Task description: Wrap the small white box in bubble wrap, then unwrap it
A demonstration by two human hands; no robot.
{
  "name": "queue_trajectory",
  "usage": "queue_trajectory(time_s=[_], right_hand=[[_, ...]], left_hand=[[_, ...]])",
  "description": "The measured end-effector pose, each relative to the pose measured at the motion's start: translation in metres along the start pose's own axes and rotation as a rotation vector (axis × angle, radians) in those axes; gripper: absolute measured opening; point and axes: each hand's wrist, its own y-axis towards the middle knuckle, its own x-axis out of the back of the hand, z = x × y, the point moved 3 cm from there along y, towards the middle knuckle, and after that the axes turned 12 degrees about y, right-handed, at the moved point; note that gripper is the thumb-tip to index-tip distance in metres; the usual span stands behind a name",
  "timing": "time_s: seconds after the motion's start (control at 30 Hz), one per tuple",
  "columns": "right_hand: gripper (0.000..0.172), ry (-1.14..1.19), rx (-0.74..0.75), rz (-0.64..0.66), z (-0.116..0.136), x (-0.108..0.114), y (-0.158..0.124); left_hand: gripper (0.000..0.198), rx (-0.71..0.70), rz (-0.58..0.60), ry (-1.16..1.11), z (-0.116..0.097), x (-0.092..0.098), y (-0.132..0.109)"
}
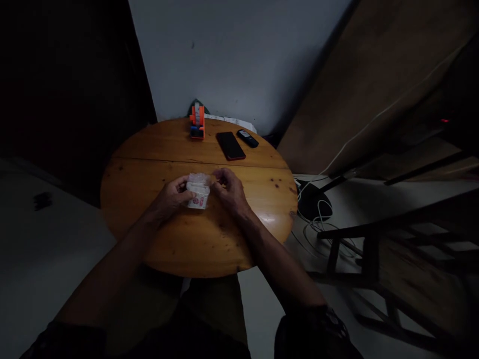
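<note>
A small white packet (198, 193) with red print and a clear crinkled plastic top lies between both my hands over the round wooden table (194, 239). My left hand (172, 196) grips the packet's left side with curled fingers. My right hand (228, 188) pinches the plastic at its upper right edge, fingers closed.
At the table's far side stand an orange and blue object (197, 122), a black phone (230, 145) and a small dark handset (247, 138). White cables (318, 219) and a dark round thing lie on the floor to the right, by a dark wooden frame (374, 239).
</note>
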Motion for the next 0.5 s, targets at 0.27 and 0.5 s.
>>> queue_trajectory(time_s=[0.27, 0.5], right_hand=[[0.065, 0.331, -0.224, 0.077, -0.011, -0.004, 0.02], [0.034, 0.455, -0.226, 0.216, 0.009, -0.008, 0.038]], left_hand=[[0.064, -0.031, 0.026, -0.007, -0.004, -0.003, -0.002], [0.059, -0.054, 0.065, -0.001, -0.005, -0.004, -0.001]])
